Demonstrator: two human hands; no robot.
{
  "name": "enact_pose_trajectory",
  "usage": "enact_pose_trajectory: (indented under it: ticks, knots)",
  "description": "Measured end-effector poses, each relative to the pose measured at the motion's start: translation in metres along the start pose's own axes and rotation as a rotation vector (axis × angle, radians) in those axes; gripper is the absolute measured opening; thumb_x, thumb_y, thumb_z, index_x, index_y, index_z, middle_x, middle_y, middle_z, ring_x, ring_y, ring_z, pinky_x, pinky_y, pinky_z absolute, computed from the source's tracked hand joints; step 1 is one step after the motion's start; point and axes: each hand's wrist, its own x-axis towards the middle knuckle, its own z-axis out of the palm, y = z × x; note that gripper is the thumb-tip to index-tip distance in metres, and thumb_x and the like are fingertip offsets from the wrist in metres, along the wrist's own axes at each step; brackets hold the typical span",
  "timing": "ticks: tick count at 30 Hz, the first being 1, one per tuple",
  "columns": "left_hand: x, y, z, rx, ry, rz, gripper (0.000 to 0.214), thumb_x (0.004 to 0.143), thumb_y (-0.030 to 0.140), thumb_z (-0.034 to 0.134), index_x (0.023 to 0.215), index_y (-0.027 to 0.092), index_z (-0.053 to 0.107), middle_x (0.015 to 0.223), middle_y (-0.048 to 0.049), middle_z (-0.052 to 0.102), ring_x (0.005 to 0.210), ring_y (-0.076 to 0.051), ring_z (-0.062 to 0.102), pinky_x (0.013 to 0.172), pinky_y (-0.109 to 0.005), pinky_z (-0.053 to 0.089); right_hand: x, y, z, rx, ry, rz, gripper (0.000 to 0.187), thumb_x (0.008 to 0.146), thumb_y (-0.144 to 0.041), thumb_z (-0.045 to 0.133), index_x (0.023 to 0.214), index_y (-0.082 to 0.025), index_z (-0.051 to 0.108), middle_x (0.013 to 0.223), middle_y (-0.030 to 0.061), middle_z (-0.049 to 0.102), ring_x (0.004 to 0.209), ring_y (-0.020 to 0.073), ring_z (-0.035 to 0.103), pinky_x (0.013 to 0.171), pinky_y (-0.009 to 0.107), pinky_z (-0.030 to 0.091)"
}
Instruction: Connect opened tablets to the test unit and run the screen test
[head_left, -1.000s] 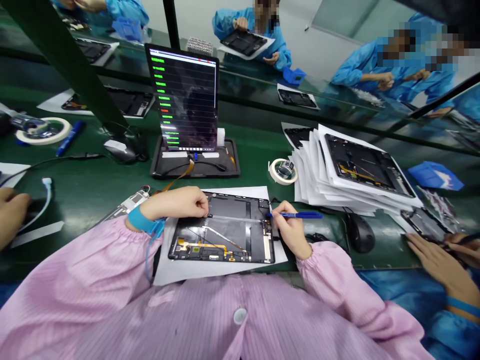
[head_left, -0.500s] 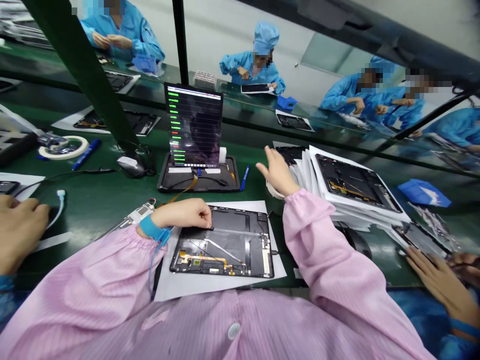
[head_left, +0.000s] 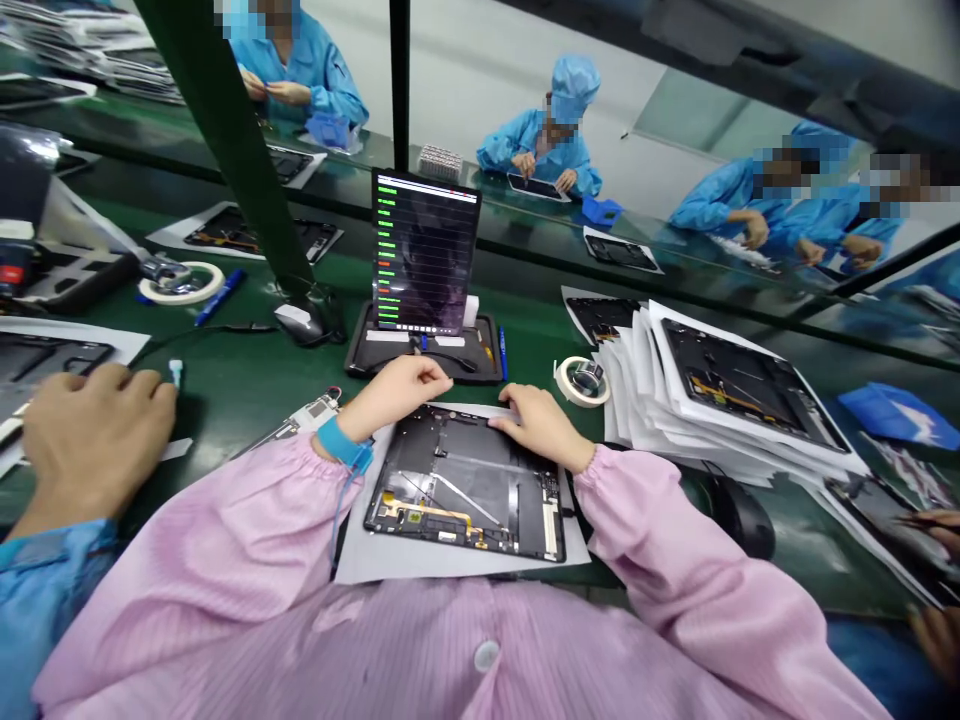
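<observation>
An opened tablet housing [head_left: 450, 500] lies on white paper [head_left: 457, 567], showing orange flex cables and a white strip inside. My left hand [head_left: 401, 390], wearing a blue wrist strap [head_left: 343, 443], is raised over the housing's far left edge. Its fingers are curled together, and whatever they might hold is hidden. At the far right edge, my right hand [head_left: 546, 425] reaches over the housing with thumb and fingers apart, holding nothing visible. Behind both hands an upright display [head_left: 426, 255] with green and red lines stands in a black tray [head_left: 480, 362].
Right of the housing are a tape roll [head_left: 583, 382], a stack of papers and housings [head_left: 675, 410] and a black mouse [head_left: 739, 515]. Another mouse [head_left: 304, 318] sits behind. A co-worker's hand [head_left: 97, 430] is close on the left. A green post [head_left: 225, 140] slants across the back left.
My left hand has lifted off the housing's inside and moved up toward the display. My right hand has come down from beside the paper stack to the housing's far edge. The view has shifted.
</observation>
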Motion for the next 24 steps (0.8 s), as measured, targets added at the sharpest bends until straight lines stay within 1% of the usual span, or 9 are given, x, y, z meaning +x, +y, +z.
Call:
enact_pose_trajectory:
  ticks: [4,7,10,13,15,17,19,20,24]
  knots:
    - [0.001,-0.003,-0.002,-0.090,0.165,0.007,0.034,0.073,0.047,0.059,0.076,0.014,0.066,0.069,-0.0030,0.065,0.063,-0.014,0.056,0.060,-0.025,0.043,-0.003,0.000,0.018,0.131,0.048,-0.019,0.021,0.088,-0.035,0.056,0.075,-0.019,0.050,0.077,0.0018,0.055,0.078,0.0166,0.049,0.073,0.028,0.037]
    - [0.002,-0.008,-0.009,-0.211,0.262,-0.047,0.035,0.070,0.048,0.062,0.075,0.013,0.065,0.061,-0.0010,0.060,0.058,-0.013,0.054,0.058,-0.024,0.042,-0.007,0.001,0.020,0.250,0.162,-0.007,0.023,0.087,-0.037,0.056,0.074,-0.020,0.049,0.071,0.0002,0.052,0.069,0.0156,0.047,0.066,0.027,0.037]
    - [0.002,-0.009,-0.017,-0.353,0.409,-0.082,0.037,0.068,0.048,0.065,0.079,0.013,0.065,0.063,-0.0005,0.060,0.057,-0.011,0.052,0.057,-0.023,0.042,-0.013,0.009,0.017,0.325,0.272,0.032,0.028,0.086,-0.045,0.055,0.075,-0.021,0.049,0.065,-0.0033,0.049,0.058,0.0128,0.045,0.057,0.024,0.035]
    - [0.002,-0.008,-0.020,-0.442,0.519,-0.073,0.037,0.067,0.046,0.067,0.083,0.013,0.065,0.069,-0.0011,0.063,0.061,-0.012,0.054,0.059,-0.023,0.042,-0.007,0.032,0.002,0.382,0.557,0.155,0.036,0.091,-0.054,0.039,0.082,-0.020,0.048,0.073,-0.0019,0.049,0.065,0.0124,0.047,0.060,0.023,0.039]
    - [0.003,-0.008,-0.018,-0.449,0.507,-0.046,0.036,0.068,0.046,0.066,0.083,0.013,0.065,0.071,-0.0018,0.065,0.064,-0.013,0.056,0.061,-0.024,0.043,0.009,0.055,-0.015,0.383,0.737,0.275,0.042,0.095,-0.054,0.023,0.093,-0.019,0.046,0.081,0.0004,0.050,0.072,0.0127,0.049,0.065,0.024,0.041]
    - [0.004,-0.009,-0.013,-0.406,0.457,-0.020,0.036,0.071,0.047,0.064,0.082,0.013,0.065,0.070,-0.0024,0.064,0.064,-0.014,0.057,0.062,-0.025,0.044,0.034,0.081,-0.036,0.349,0.817,0.398,0.047,0.097,-0.053,0.015,0.100,-0.017,0.045,0.088,0.0030,0.053,0.077,0.0134,0.052,0.068,0.025,0.044]
    - [0.006,-0.012,-0.008,-0.328,0.418,-0.010,0.035,0.075,0.047,0.060,0.081,0.013,0.064,0.069,-0.0030,0.064,0.065,-0.015,0.057,0.063,-0.025,0.044,0.065,0.104,-0.057,0.285,0.800,0.515,0.048,0.098,-0.050,0.016,0.103,-0.014,0.048,0.092,0.0058,0.056,0.079,0.0145,0.054,0.070,0.027,0.046]
    - [0.007,-0.013,-0.007,-0.284,0.412,-0.004,0.035,0.076,0.047,0.058,0.081,0.013,0.064,0.070,-0.0032,0.064,0.065,-0.015,0.058,0.063,-0.026,0.044,0.082,0.113,-0.065,0.241,0.767,0.566,0.046,0.098,-0.047,0.021,0.105,-0.012,0.050,0.095,0.0068,0.057,0.081,0.0150,0.056,0.071,0.029,0.048]
    - [0.010,-0.016,-0.004,-0.159,0.418,-0.012,0.033,0.078,0.046,0.054,0.078,0.014,0.064,0.072,-0.0039,0.066,0.066,-0.016,0.058,0.065,-0.027,0.044,0.137,0.135,-0.088,0.015,0.538,0.673,0.034,0.092,-0.038,0.052,0.116,-0.014,0.054,0.111,0.0075,0.058,0.093,0.0176,0.059,0.079,0.037,0.052]
